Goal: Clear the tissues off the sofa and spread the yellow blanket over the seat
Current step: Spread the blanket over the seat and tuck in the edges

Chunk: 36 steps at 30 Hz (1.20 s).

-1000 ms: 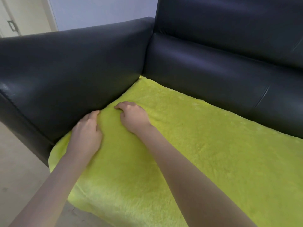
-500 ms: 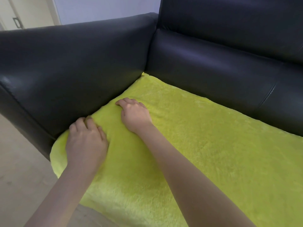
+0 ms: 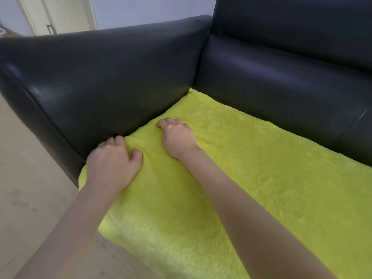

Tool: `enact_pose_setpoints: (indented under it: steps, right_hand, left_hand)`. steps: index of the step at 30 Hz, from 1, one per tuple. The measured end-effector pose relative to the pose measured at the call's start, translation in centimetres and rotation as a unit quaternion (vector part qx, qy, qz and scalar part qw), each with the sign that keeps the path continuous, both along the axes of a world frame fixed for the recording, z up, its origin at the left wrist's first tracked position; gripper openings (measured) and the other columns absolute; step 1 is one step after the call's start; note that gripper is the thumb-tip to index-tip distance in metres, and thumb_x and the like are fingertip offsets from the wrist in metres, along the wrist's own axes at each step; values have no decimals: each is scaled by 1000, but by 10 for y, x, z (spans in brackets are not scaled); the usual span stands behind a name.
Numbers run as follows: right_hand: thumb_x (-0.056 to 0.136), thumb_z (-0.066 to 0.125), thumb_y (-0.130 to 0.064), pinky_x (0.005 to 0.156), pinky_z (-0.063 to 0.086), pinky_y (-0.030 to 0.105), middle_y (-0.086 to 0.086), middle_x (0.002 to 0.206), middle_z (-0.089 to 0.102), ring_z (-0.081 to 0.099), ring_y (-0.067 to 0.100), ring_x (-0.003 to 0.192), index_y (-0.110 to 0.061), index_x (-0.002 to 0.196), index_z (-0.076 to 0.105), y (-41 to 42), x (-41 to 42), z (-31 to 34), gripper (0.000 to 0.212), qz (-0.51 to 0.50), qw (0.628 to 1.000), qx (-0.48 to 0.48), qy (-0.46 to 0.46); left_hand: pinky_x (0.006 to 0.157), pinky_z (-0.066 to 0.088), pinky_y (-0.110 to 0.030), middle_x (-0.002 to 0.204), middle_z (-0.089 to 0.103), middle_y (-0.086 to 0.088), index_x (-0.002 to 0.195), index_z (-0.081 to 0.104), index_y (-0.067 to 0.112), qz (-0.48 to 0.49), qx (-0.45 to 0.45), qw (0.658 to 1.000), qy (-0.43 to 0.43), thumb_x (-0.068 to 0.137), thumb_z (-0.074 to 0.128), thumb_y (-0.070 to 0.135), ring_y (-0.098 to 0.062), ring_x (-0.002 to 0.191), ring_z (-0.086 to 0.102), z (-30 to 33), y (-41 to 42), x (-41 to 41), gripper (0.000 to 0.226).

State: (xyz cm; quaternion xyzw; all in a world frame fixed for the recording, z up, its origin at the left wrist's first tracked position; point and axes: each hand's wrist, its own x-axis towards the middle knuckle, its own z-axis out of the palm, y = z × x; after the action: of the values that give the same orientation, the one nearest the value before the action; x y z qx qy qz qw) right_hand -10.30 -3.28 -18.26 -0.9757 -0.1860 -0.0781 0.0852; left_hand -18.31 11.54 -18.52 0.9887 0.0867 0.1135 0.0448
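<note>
Left hand (image 3: pixel 112 164) slid back up along the armrest seam since 0.5 s ago; right hand (image 3: pixel 177 137) unchanged. Black sofa (image 3: pixel 120 73) seat is covered by the yellow blanket (image 3: pixel 261 188), its front edge hanging over. Both hands press the blanket's armrest edge, fingers curled into the pile. Open floor (image 3: pixel 26 178) lies left.

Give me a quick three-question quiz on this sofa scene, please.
1. True or false: tissues lie on the blanket.
2. Which edge do both hands work at? A) by the armrest B) by the backrest C) the front edge
3. Fill in: the left hand lies nearer the sofa's ____ than the right hand.

Key: 1 false, none visible; 2 A; 3 front.
</note>
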Motion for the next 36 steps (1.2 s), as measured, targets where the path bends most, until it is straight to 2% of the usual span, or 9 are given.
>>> enact_pose_setpoints:
  steps: [11,13,15,17,20,26,29,32,36]
  right_hand:
    - [95,35,-7,102,39,36,5,136,49,44,25,125,-16,138,45,2,-1,6,45,3,1000,-24,19]
    - [96,35,-6,103,39,36,5,137,48,44,25,126,-16,139,44,2,-2,7,46,4,999,-25,22]
    - [96,35,-6,105,37,36,5,140,47,43,25,128,-16,140,43,2,-4,6,47,3,1000,-18,24]
    - [96,33,-7,106,34,36,5,141,47,41,25,130,-17,141,43,2,-6,4,47,4,1000,-11,25]
    - [96,32,-8,108,32,37,4,142,46,40,24,131,-18,140,43,1,-5,2,47,4,1000,-2,28]
    - [95,32,-8,107,30,37,3,141,46,39,23,132,-19,139,44,1,-4,1,47,-3,1000,2,21]
    - [95,32,-8,107,32,37,3,141,46,40,23,131,-19,140,43,1,-4,1,48,2,1000,0,21]
    - [96,32,-8,105,35,36,3,140,47,41,24,129,-17,140,44,-2,-3,3,46,10,1000,-3,24]
    - [96,32,-9,106,36,36,3,142,47,41,23,131,-18,141,43,-2,-5,4,47,11,999,-1,32]
  left_hand:
    - [66,36,-31,108,59,-13,113,52,4,41,7,998,37,94,33,42,-30,100,57,5,-7,11,47]
    - [75,42,-35,114,58,-14,120,52,5,13,-43,999,23,95,36,39,-30,106,55,3,-2,5,45]
    - [96,40,-40,126,54,-15,134,47,5,-20,-106,994,-3,97,39,31,-31,117,49,-4,3,-10,46]
    - [100,39,-43,128,55,-14,137,47,5,-36,-132,989,-56,97,43,24,-31,118,50,-12,6,-25,44]
    - [89,45,-45,119,58,-13,129,52,5,-25,-100,989,-109,95,47,21,-31,107,54,-16,9,-41,38]
    - [86,47,-47,114,59,-23,120,55,-4,23,-106,990,-93,95,37,25,-38,99,55,-17,3,-45,42]
    - [61,49,-42,93,63,-26,103,60,-6,20,-26,998,-47,88,34,30,-39,80,60,-11,0,-42,47]
    - [47,34,-30,75,58,-21,87,58,-3,13,1,1000,-26,87,38,32,-34,62,56,0,1,-37,41]
    - [49,32,-27,64,51,-6,106,58,7,20,-22,999,-16,92,45,34,-23,55,41,4,19,-38,33]
